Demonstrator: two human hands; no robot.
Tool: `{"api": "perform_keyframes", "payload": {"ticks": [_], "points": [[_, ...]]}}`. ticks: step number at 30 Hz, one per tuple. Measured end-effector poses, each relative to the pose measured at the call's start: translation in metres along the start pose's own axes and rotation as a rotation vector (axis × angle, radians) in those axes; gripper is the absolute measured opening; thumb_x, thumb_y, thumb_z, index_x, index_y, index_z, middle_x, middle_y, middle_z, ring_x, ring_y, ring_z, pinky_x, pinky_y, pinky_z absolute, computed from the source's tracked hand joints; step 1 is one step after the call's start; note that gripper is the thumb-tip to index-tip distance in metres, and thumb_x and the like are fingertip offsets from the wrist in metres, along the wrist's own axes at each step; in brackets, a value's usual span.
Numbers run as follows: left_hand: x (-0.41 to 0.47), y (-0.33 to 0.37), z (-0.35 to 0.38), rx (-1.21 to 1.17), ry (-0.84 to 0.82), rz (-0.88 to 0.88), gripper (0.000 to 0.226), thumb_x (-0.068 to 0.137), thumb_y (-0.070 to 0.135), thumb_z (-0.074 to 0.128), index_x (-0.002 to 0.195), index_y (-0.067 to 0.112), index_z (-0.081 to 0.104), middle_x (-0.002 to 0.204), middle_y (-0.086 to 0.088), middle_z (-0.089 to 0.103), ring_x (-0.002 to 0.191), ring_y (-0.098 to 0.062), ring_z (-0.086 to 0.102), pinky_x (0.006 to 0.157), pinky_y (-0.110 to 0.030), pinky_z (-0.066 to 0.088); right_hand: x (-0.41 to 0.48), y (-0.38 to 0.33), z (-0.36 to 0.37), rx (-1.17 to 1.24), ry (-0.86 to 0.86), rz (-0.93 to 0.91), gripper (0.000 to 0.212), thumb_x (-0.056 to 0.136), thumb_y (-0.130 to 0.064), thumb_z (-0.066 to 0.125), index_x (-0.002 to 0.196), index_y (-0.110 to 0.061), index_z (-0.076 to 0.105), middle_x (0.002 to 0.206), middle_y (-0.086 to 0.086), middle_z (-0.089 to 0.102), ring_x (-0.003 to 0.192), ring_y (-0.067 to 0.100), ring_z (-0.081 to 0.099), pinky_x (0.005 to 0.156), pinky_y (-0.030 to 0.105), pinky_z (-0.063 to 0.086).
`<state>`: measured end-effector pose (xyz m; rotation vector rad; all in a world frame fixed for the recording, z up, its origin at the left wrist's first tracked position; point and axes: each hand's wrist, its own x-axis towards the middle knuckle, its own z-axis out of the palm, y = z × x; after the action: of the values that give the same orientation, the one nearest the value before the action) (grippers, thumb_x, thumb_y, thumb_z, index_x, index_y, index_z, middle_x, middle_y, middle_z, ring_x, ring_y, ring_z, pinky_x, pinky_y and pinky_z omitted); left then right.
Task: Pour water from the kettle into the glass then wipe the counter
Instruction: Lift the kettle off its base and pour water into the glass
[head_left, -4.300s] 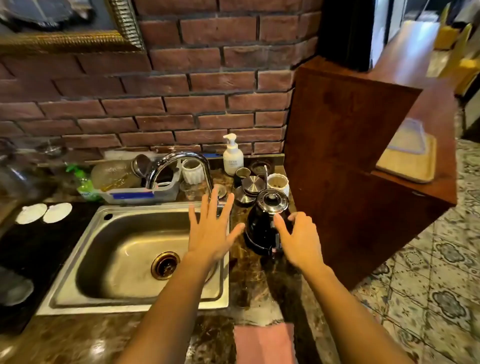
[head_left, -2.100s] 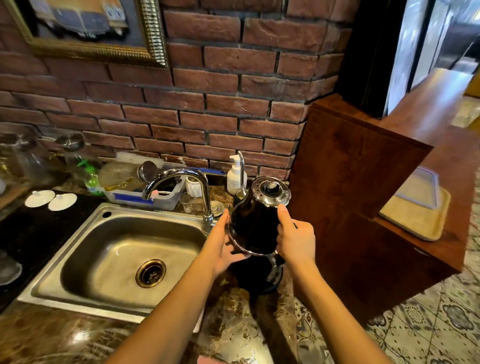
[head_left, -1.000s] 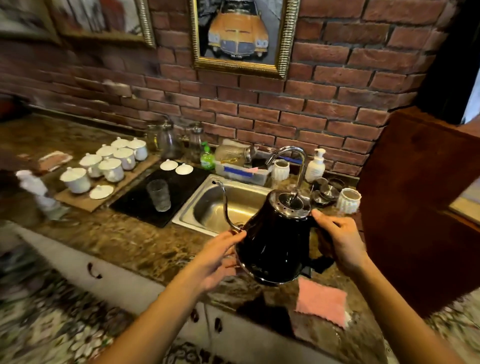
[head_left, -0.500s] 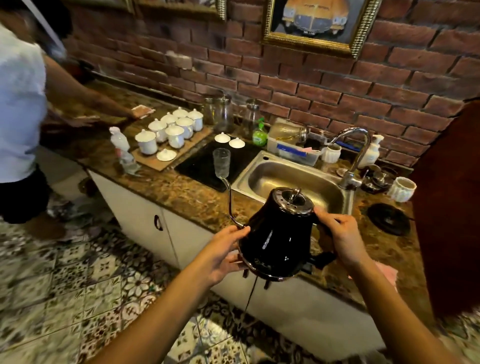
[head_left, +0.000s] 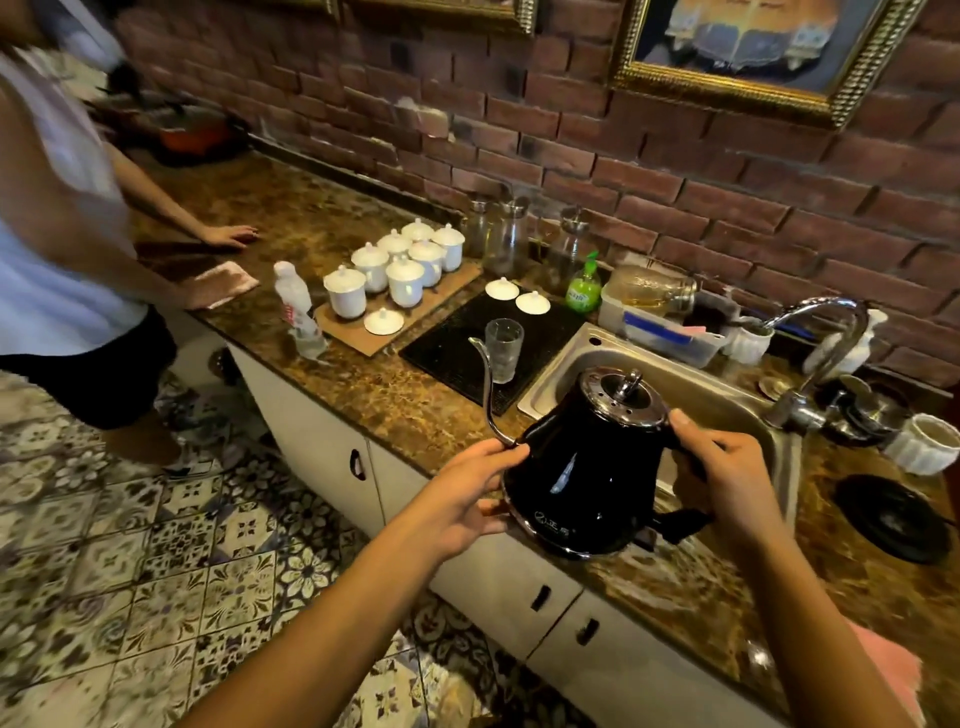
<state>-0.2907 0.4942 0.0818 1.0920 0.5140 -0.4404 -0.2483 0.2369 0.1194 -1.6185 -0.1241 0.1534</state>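
Left hand: the left hand (head_left: 462, 501) is cupped against the spout side of the black gooseneck kettle with chrome lid (head_left: 587, 467), fingers curled, thumb on top.
Right hand: the right hand (head_left: 727, 478) is wrapped around the kettle's handle, thumb laid by the lid.
Kettle: it is held aloft, nearly upright, over the counter edge by the steel sink (head_left: 675, 384).
Glass: one clear ribbed drinking glass (head_left: 503, 349) is stood on the black mat (head_left: 452, 348); its contents cannot be made out.
Counts: seven lidded white cups (head_left: 397, 262) are set on a cardboard sheet; three loose white lids (head_left: 502, 289) are seen.
Cloth: a pink cloth (head_left: 893, 670) is laid at the marbled brown counter (head_left: 405, 405) edge.

Glossy black kettle (head_left: 587, 483) with chrome lid, clear glass (head_left: 503, 349), polished stone counter (head_left: 395, 400).
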Motion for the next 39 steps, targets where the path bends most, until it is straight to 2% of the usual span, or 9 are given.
{"api": "perform_keyframes", "payload": {"ticks": [3,8,11,14,20,25,28,36,39], "points": [[0.023,0.031,0.001,0.035,-0.024,-0.011,0.037,0.089,0.026,0.076,0.058,0.045,0.077,0.069,0.005,0.078,0.096,-0.024,0.065,0.09,-0.041,0.048,0.031,0.001,0.001,-0.024,0.03,-0.023,0.058,0.081,-0.065,0.073,0.048,-0.021,0.054,0.047,-0.009,0.033,0.04,0.011,0.027,0.042,0.022,0.022],[0.061,0.071,0.0,0.061,-0.052,-0.013,0.031,0.09,0.025,0.075,0.064,0.042,0.079,0.068,0.006,0.077,0.09,-0.021,0.066,0.072,-0.035,0.055,0.077,-0.001,0.003,-0.072,0.076,-0.057,0.055,0.089,-0.062,0.068,0.048,-0.026,0.06,0.047,-0.01,0.031,0.041,0.013,0.025,0.044,0.023,0.021],[0.077,0.089,0.001,0.082,-0.049,-0.002,0.008,0.091,0.025,0.075,0.087,0.031,0.078,0.092,-0.003,0.076,0.096,-0.026,0.066,0.084,-0.042,0.057,0.097,0.0,0.005,-0.09,0.097,-0.054,0.055,0.086,-0.068,0.068,0.05,-0.026,0.063,0.047,-0.008,0.031,0.04,0.013,0.026,0.043,0.021,0.023],[0.095,0.102,-0.001,0.092,-0.039,-0.009,0.016,0.091,0.025,0.074,0.106,0.026,0.069,0.101,-0.007,0.068,0.099,-0.028,0.063,0.097,-0.048,0.052,0.112,0.004,0.007,-0.068,0.133,-0.053,0.065,0.085,-0.067,0.071,0.049,-0.018,0.047,0.049,-0.002,0.028,0.041,0.014,0.023,0.043,0.022,0.021],[0.123,0.12,-0.001,0.039,-0.04,-0.085,0.016,0.091,0.027,0.073,0.106,0.027,0.067,0.09,-0.007,0.066,0.089,-0.026,0.062,0.071,-0.037,0.052,0.13,0.014,0.017,-0.116,0.215,-0.045,0.07,0.087,-0.07,0.066,0.048,-0.017,0.042,0.044,-0.006,0.03,0.041,0.017,0.025,0.043,0.021,0.023],[0.142,0.131,-0.006,0.021,-0.06,-0.135,0.05,0.088,0.031,0.076,0.135,0.018,0.064,0.11,-0.012,0.069,0.108,-0.031,0.063,0.1,-0.048,0.053,0.136,0.015,0.03,-0.168,0.284,-0.052,0.067,0.089,-0.069,0.063,0.045,-0.021,0.048,0.041,-0.008,0.036,0.04,0.015,0.03,0.041,0.021,0.026],[0.155,0.139,-0.011,0.044,-0.082,-0.145,0.041,0.088,0.03,0.076,0.126,0.022,0.067,0.105,-0.009,0.069,0.106,-0.029,0.063,0.089,-0.043,0.054,0.14,0.015,0.043,-0.16,0.337,-0.053,0.065,0.087,-0.069,0.064,0.044,-0.023,0.048,0.04,-0.01,0.037,0.038,0.013,0.03,0.041,0.02,0.025],[0.198,0.177,-0.037,0.218,-0.194,-0.188,0.009,0.089,0.032,0.074,0.092,0.027,0.068,0.092,-0.002,0.065,0.089,-0.022,0.06,0.083,-0.039,0.049,0.157,0.018,0.081,-0.161,0.484,-0.053,0.063,0.088,-0.065,0.066,0.046,-0.021,0.049,0.042,-0.01,0.037,0.039,0.015,0.029,0.045,0.026,0.022],[0.214,0.199,-0.047,0.289,-0.265,-0.196,0.014,0.09,0.033,0.073,0.076,0.031,0.072,0.071,0.005,0.066,0.077,-0.018,0.057,0.074,-0.035,0.047,0.164,0.018,0.105,-0.149,0.572,-0.066,0.065,0.088,-0.064,0.068,0.047,-0.02,0.043,0.043,-0.007,0.034,0.042,0.017,0.027,0.047,0.032,0.019]]}}
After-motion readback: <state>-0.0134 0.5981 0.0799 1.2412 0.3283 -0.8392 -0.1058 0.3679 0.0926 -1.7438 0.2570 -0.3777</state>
